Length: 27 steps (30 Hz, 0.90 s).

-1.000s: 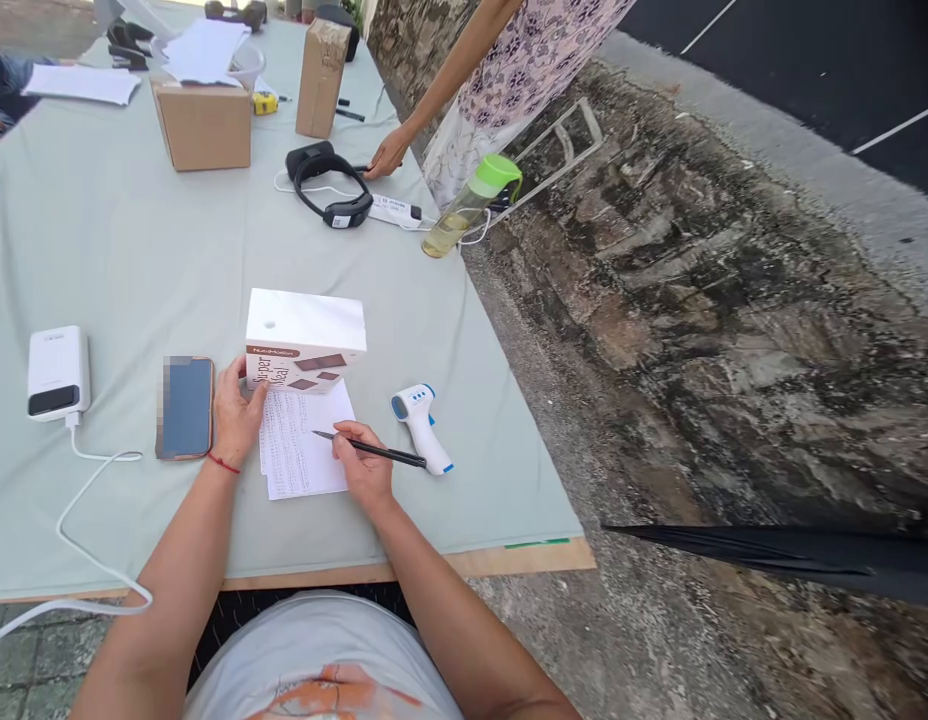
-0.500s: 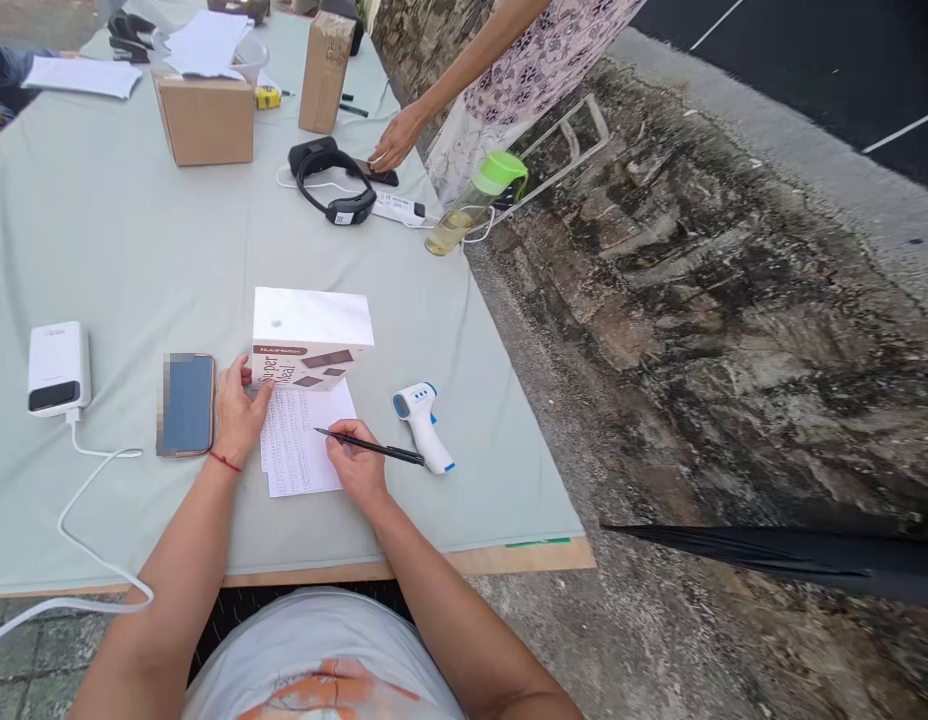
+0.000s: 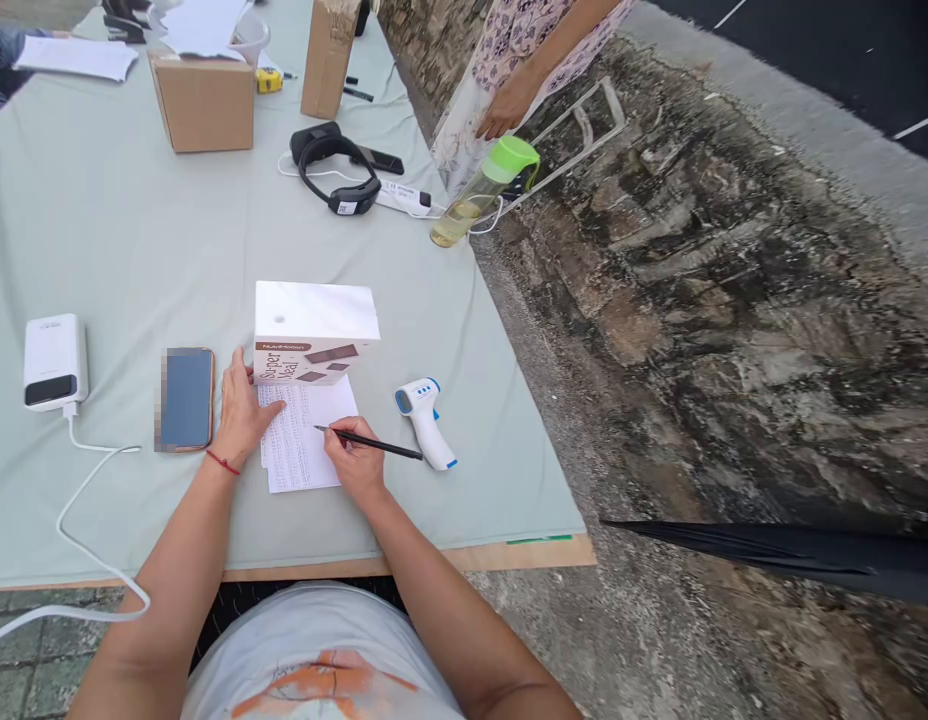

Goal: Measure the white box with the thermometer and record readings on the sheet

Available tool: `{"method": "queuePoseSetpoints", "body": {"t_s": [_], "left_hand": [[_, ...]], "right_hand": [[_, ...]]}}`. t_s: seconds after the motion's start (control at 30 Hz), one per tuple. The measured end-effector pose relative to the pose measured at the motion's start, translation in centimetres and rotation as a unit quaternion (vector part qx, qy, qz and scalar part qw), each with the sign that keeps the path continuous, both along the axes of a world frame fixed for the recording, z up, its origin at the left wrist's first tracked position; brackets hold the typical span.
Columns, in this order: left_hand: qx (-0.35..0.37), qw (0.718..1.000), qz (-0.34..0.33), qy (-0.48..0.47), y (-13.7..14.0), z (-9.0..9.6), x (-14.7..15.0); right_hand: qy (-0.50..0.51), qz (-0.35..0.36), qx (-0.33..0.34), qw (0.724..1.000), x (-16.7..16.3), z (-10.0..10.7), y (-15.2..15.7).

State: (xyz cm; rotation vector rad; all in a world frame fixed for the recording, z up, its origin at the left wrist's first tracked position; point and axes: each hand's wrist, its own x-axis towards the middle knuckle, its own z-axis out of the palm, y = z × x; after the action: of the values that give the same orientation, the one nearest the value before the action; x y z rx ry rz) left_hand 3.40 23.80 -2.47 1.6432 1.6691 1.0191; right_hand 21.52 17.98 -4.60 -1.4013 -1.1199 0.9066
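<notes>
My right hand [image 3: 357, 462] grips a black pen [image 3: 389, 446], its tip over a sheet of paper [image 3: 303, 450] covered on the left with rows of small writing. At the sheet's left edge lies my left hand [image 3: 241, 410], open, the thumb stretched onto the paper and the fingers beside a white and brown "Super Meal" box [image 3: 315, 320]. This box stands on the sheet's far end. A phone [image 3: 186, 400] lies just left of my left hand. Right of the pen rests a white and blue infrared thermometer [image 3: 428, 424].
A white power bank [image 3: 55, 362] with a cable lies at the left. Farther off are a black headset [image 3: 335, 170], a green-lidded bottle [image 3: 475, 195] and cardboard boxes [image 3: 209, 110]. Another person's hand [image 3: 507, 105] hangs beyond the table's right edge.
My left thumb has come off the box's front and down onto the paper. The other person's hand has drawn back from the dark phone by the headset. My right hand has barely moved.
</notes>
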Motion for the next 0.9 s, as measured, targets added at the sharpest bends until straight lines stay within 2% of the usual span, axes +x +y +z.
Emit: {"method": "queuePoseSetpoints", "body": {"t_s": [0.27,0.53,0.9], "left_hand": [[0.003,1.000,0.001,0.003,-0.1,0.0,0.2],[0.019,1.000,0.001,0.001,-0.2,-0.5,0.1],[0.008,1.000,0.003,0.009,-0.2,-0.2,0.2]], "right_hand": [[-0.014,0.050,-0.003,0.999,-0.4,-0.7,0.2],[-0.004,0.056,-0.006,0.998,-0.4,-0.9,0.0],[-0.010,0.062,-0.010,0.998,-0.4,-1.0,0.0]]}}
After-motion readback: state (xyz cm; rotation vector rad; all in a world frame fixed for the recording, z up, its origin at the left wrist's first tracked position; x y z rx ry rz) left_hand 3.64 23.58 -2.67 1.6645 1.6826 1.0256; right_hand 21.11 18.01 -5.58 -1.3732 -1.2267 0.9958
